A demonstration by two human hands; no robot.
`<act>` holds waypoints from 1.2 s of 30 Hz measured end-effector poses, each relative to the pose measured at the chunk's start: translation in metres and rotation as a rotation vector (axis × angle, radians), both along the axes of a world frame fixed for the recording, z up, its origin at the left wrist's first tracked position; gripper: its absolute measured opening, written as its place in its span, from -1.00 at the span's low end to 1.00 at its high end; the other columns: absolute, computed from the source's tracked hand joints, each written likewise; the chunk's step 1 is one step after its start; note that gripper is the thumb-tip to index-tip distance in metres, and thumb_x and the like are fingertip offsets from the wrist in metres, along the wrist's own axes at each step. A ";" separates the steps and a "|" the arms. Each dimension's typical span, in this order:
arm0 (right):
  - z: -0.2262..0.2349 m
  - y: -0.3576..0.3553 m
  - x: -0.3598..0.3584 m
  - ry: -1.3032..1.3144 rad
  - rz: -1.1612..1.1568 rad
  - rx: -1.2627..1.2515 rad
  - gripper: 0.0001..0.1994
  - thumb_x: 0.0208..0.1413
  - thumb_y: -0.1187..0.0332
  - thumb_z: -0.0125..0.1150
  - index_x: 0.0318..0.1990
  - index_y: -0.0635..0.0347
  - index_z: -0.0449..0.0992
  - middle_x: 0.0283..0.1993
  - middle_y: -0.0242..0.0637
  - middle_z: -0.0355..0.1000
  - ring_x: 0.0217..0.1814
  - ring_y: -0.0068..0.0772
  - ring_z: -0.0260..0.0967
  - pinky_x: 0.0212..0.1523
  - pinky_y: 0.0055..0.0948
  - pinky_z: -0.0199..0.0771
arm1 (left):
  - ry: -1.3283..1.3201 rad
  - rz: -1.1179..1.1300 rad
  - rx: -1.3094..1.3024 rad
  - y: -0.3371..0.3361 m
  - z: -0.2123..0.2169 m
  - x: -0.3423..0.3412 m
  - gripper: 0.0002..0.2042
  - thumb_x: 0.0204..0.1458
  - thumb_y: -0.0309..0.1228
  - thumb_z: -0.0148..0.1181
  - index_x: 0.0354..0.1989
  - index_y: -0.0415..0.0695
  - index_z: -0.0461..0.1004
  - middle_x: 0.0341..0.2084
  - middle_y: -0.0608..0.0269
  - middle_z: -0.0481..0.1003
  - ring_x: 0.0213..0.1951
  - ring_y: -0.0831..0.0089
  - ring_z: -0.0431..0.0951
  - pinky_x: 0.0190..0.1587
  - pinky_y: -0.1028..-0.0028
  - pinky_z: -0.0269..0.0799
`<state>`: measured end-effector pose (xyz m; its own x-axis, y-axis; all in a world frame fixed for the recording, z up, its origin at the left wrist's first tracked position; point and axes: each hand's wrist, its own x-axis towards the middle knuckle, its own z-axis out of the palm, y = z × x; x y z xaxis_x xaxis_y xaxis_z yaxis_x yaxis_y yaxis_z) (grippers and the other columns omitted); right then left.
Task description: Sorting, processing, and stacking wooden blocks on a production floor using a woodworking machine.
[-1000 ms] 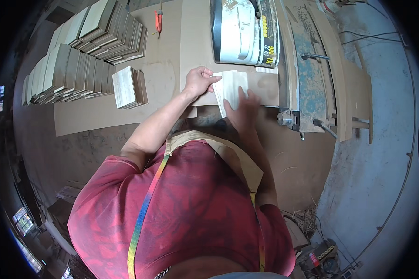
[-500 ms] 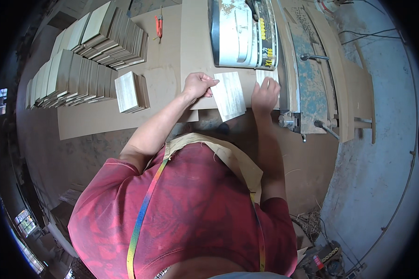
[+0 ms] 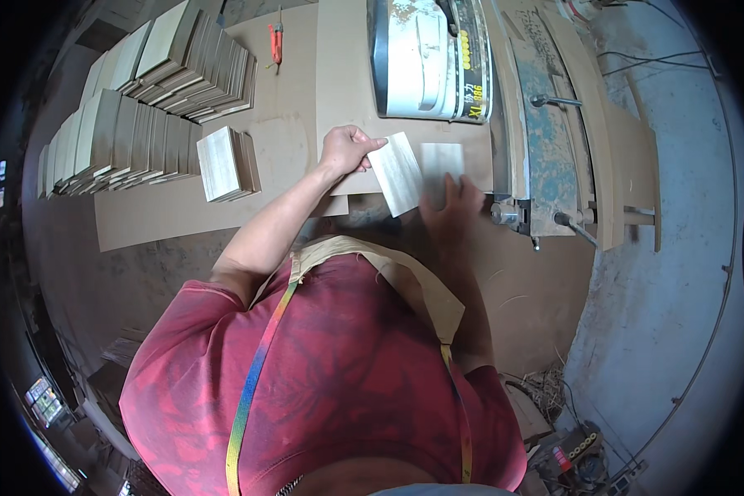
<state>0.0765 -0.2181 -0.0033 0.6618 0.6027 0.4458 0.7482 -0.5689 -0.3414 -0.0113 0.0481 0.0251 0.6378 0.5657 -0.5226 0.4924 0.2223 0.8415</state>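
My left hand (image 3: 346, 152) is closed on a pale thin wooden board (image 3: 398, 174), with the thumb over its upper left corner. That board is tilted and reaches past the near edge of the brown work surface. Just to its right is a second pale wooden board (image 3: 443, 155). My right hand (image 3: 455, 202) is at this board's lower end, blurred by motion, with fingers over it. Both boards are in front of a white and black container (image 3: 426, 62) lying on the surface.
Two long rows of wooden boards (image 3: 132, 136) stand at the left, with a small stack (image 3: 223, 165) beside them. Red-handled pliers (image 3: 276, 43) lie farther back. A worn blue-green metal machine bed (image 3: 554, 124) with a lever (image 3: 556, 101) runs along the right.
My right hand has moved left and nearer to me, and the second board has come with it. The board in my left hand has turned and shifted slightly left.
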 end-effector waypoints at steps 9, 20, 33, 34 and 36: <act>-0.021 0.036 0.061 -0.115 -0.152 -0.093 -0.56 0.20 0.34 0.44 0.20 0.30 0.57 0.19 -0.01 0.49 0.16 0.08 0.43 0.16 -0.03 0.53 | -0.052 -0.081 -0.190 0.008 0.000 -0.016 -0.84 0.30 -0.48 0.41 -0.22 -0.35 0.62 -0.50 0.21 0.60 -0.56 0.54 0.59 -0.48 0.62 0.58; 0.055 0.028 -0.026 0.191 0.206 -0.018 -0.42 0.05 0.21 0.56 0.23 0.23 0.58 0.26 0.10 0.44 0.17 0.22 0.40 0.13 0.05 0.54 | -0.218 -0.062 -0.347 -0.015 0.004 0.002 -0.87 0.31 -0.48 0.38 -0.18 -0.32 0.64 -0.48 0.20 0.61 -0.49 0.51 0.63 -0.39 0.57 0.62; -0.027 0.001 0.041 -0.161 -0.198 -0.042 -0.46 0.10 0.30 0.49 0.24 0.24 0.55 0.29 0.10 0.41 0.25 0.21 0.38 0.19 0.08 0.52 | -0.121 -0.233 -0.399 -0.030 0.011 -0.002 -0.75 0.35 -0.32 0.39 -0.12 -0.32 0.65 -0.37 0.15 0.68 -0.36 0.44 0.72 -0.28 0.54 0.69; -0.032 0.004 0.049 -0.189 -0.190 -0.027 -0.47 0.11 0.31 0.47 0.24 0.25 0.54 0.28 0.11 0.41 0.26 0.21 0.38 0.19 0.09 0.52 | -0.114 -0.183 -0.387 -0.027 0.012 -0.012 -0.74 0.35 -0.30 0.40 -0.12 -0.32 0.65 -0.38 0.16 0.68 -0.36 0.46 0.72 -0.29 0.55 0.69; -0.024 0.019 0.070 -0.145 -0.191 -0.020 -0.52 0.16 0.36 0.43 0.23 0.29 0.55 0.25 0.13 0.44 0.25 0.21 0.38 0.22 0.07 0.52 | -0.127 -0.131 -0.404 -0.017 0.009 -0.032 -0.75 0.35 -0.31 0.40 -0.13 -0.31 0.66 -0.38 0.16 0.67 -0.36 0.46 0.71 -0.30 0.56 0.68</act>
